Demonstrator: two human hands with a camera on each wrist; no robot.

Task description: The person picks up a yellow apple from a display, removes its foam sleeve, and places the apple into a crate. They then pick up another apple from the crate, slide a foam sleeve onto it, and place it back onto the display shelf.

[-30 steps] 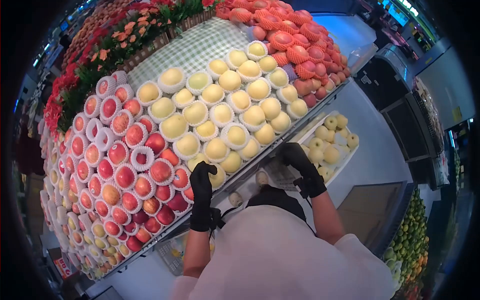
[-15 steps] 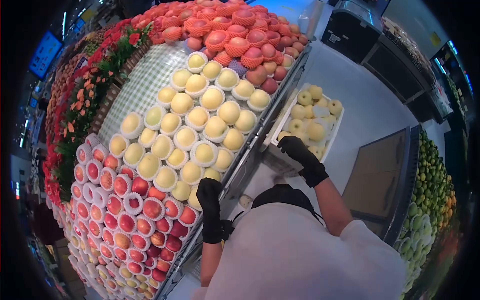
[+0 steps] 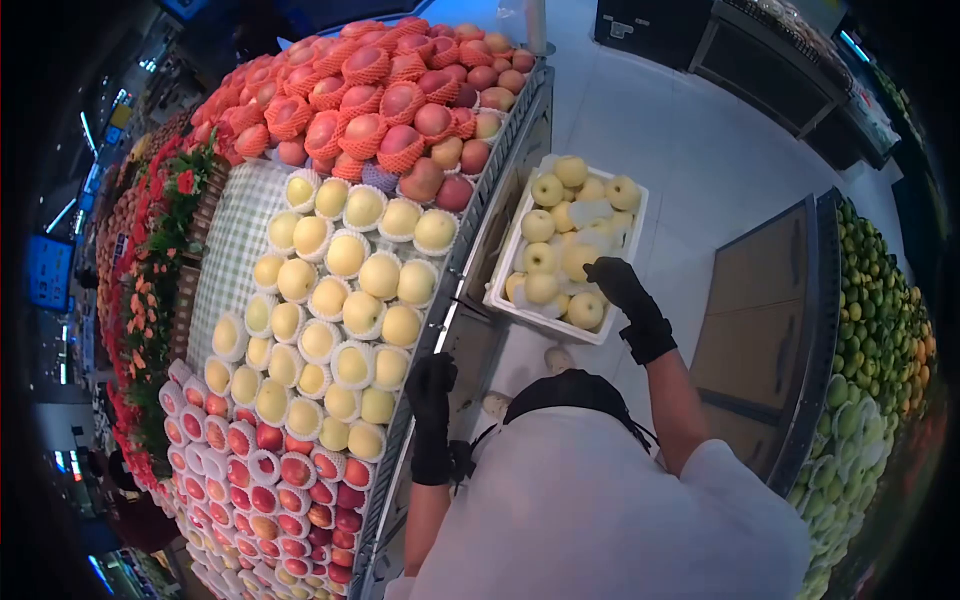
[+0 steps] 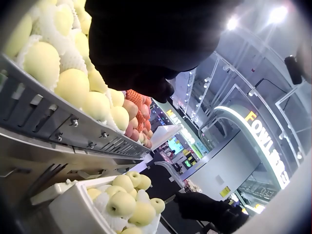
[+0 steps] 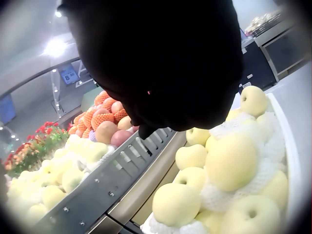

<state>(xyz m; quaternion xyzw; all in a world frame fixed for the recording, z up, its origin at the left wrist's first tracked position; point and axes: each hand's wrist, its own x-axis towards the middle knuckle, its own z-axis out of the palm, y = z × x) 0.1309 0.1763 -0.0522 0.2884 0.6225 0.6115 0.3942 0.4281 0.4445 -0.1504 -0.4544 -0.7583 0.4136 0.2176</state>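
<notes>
Hands gloved black; left hand (image 3: 431, 395) loosely curled, seemingly empty, beside the display's metal edge (image 3: 437, 320), netted yellow fruit (image 3: 362, 313) just left; right hand (image 3: 622, 287) relaxed, fingers bent, nothing visibly held, by yellow fruit inside a white box (image 3: 548, 325); contact unclear.

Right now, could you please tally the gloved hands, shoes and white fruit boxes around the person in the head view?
Gloved hands (left hand, right hand): 2
Shoes: 2
White fruit box: 1
Total: 5
</notes>
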